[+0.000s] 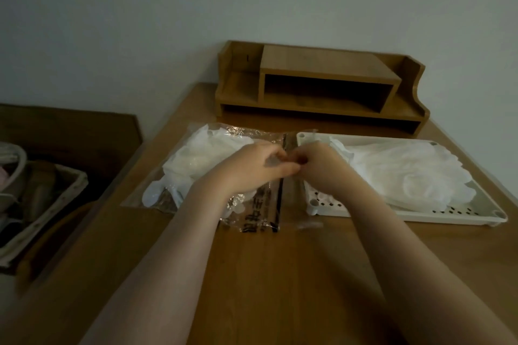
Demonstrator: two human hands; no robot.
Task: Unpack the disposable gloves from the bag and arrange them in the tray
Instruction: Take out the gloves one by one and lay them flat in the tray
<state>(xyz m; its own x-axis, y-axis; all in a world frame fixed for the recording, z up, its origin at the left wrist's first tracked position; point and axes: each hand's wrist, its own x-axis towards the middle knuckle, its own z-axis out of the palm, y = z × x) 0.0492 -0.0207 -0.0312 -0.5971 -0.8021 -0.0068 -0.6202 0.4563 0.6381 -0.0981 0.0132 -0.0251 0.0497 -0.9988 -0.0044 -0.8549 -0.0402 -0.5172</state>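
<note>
Head view: my fingers pinch the bag mouth between left hand and right hand, to open it; gloves already fill the tray alongside, others remain bagged

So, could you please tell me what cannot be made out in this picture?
- Head view: what the left hand and right hand pinch; curled fingers hide it.
- Bag print: partly under the left wrist, blurred.
- Glove count in the tray: overlapping film.
- Basket contents: dim, cut by the left edge.
</note>
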